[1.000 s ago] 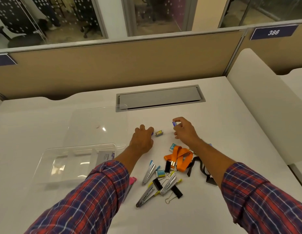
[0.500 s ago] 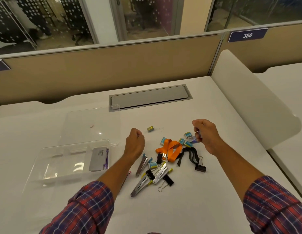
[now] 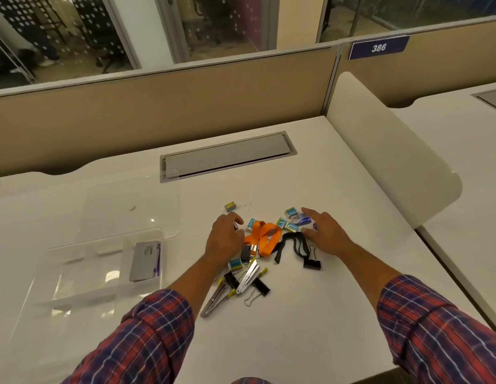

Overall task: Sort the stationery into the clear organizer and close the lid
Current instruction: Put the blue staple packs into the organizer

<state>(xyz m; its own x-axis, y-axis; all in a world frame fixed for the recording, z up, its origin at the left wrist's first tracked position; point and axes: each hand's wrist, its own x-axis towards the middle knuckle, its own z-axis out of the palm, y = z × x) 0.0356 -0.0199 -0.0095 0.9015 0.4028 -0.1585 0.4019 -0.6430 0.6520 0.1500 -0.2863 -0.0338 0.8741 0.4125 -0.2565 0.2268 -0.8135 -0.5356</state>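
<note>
The clear organizer lies at the left with its lid open flat behind it. A grey box rests in one compartment. The stationery pile is mid-desk: an orange lanyard, a black strap, a black binder clip, silver staplers, and small teal staple boxes. My left hand curls at the pile's left edge, and a small purple item shows under its fingers. My right hand is spread over the pile's right side, beside a blue item.
One staple box sits apart behind the pile. A grey cable hatch is set in the desk further back. A white rounded divider borders the right side, and a tan partition runs along the back.
Both hands pulled back from the far staple box to the pile. The right hand, closed on a blue item before, now has spread fingers, and the blue item lies by its fingertips.
</note>
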